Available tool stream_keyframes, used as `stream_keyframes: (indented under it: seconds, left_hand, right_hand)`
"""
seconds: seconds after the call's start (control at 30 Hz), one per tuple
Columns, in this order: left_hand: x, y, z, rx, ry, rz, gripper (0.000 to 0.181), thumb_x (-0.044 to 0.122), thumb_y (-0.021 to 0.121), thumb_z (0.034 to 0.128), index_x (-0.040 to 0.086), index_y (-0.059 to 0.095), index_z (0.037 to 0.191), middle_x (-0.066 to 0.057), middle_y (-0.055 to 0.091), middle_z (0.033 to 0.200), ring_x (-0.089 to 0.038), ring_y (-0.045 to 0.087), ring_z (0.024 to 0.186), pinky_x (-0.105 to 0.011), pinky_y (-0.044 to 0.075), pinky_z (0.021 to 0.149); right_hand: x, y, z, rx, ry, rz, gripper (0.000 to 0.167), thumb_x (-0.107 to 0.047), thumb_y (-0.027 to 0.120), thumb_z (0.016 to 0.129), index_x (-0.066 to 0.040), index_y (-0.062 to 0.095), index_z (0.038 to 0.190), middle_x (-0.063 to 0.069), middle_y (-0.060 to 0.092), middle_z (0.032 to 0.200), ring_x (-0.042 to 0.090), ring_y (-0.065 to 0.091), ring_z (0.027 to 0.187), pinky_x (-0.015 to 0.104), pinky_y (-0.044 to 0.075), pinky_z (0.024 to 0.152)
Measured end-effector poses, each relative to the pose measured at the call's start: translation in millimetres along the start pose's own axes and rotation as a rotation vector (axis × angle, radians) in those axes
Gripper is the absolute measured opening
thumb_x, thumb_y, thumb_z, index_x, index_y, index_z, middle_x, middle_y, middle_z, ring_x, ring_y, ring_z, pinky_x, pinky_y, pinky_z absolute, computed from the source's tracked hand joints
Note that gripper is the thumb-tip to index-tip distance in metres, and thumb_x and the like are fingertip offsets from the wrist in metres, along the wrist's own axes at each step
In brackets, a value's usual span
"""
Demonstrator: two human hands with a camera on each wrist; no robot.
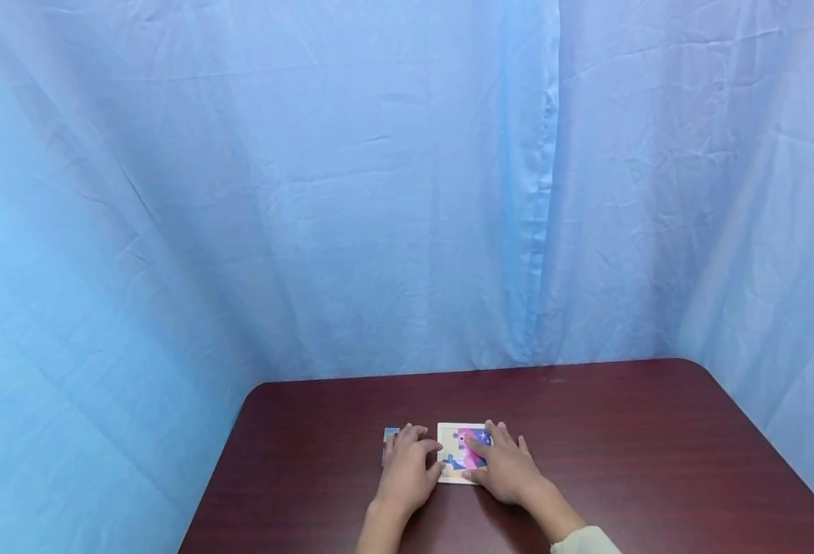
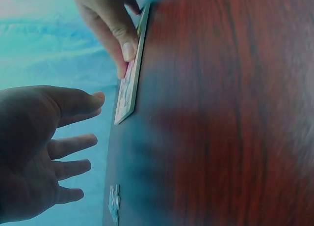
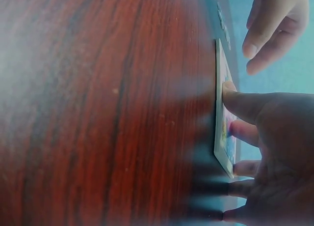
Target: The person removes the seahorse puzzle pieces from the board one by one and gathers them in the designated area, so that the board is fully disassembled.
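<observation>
A small jigsaw puzzle board point(image 1: 448, 442) with a pale frame lies flat on the table. Pink and blue pieces point(image 1: 475, 462) fill its right part and lower edge; bare wood-coloured backing shows at upper left. My right hand point(image 1: 507, 469) rests on its right side, thumb and fingers spread and touching the surface. Beside the left edge, my left hand point(image 1: 407, 473) hovers with loosely bent fingers; in the left wrist view nothing lies between its thumb and fingers. Partly hidden behind that hand are loose puzzle pieces point(image 1: 391, 433), also visible low in the left wrist view.
The dark red-brown wooden table point(image 1: 622, 438) has rounded far corners. Light blue curtains point(image 1: 379, 192) hang behind it and along both sides. A pale sleeve point(image 1: 585, 541) covers the right forearm.
</observation>
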State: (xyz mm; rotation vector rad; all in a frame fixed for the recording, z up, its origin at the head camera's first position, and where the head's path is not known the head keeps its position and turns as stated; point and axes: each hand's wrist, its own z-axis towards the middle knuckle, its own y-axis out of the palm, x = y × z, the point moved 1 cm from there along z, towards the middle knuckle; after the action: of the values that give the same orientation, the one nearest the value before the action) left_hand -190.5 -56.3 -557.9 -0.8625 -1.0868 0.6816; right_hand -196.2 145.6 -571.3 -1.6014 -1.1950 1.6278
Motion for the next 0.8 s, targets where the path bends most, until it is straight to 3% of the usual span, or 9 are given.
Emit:
stream_keyframes:
  seconds: [0.33,0.53,0.67,0.8]
  left_hand:
    - [10.2,12.4,2.2,-0.01,0.03,0.044,0.026,0.019,0.084,0.0867,0.013,0.082,0.112,-0.011,0.069,0.129,-0.044,0.055,0.14,-0.075,0.037,0.113]
    - [13.9,12.9,3.5,-0.037,0.019,0.045,0.025,0.017,0.083,0.0871,0.011,0.082,0.112,-0.013,0.069,0.127,-0.045,0.054,0.141,-0.074,0.038,0.113]
    - [16.0,13.8,4.3,-0.048,0.027,0.068,0.025,0.017,0.082,0.0872,0.011,0.082,0.111,-0.015,0.069,0.127,-0.045,0.055,0.14,-0.072,0.04,0.113]
    - [17.0,15.8,5.1,-0.047,0.051,0.097,0.023,0.016,0.081,0.0872,0.01,0.082,0.11,-0.015,0.07,0.126,-0.041,0.058,0.138,-0.062,0.046,0.113]
  right_hand:
    - [2.8,1.1,0.3,-0.006,0.007,0.016,0.064,-0.045,0.076,0.094,-0.014,0.062,0.148,0.03,0.033,0.168,0.053,0.023,0.159,0.077,0.018,0.122]
    - [2.6,0.8,0.5,-0.013,0.009,0.027,0.064,-0.045,0.076,0.094,-0.015,0.062,0.149,0.03,0.032,0.169,0.053,0.022,0.16,0.077,0.018,0.123]
    - [2.7,0.7,-0.4,-0.016,0.01,0.035,0.064,-0.045,0.075,0.095,-0.015,0.061,0.149,0.03,0.031,0.169,0.053,0.022,0.16,0.077,0.017,0.123]
    - [2.7,1.1,-0.7,-0.01,-0.002,0.036,0.064,-0.044,0.076,0.094,-0.014,0.062,0.149,0.031,0.032,0.168,0.054,0.023,0.159,0.077,0.017,0.123]
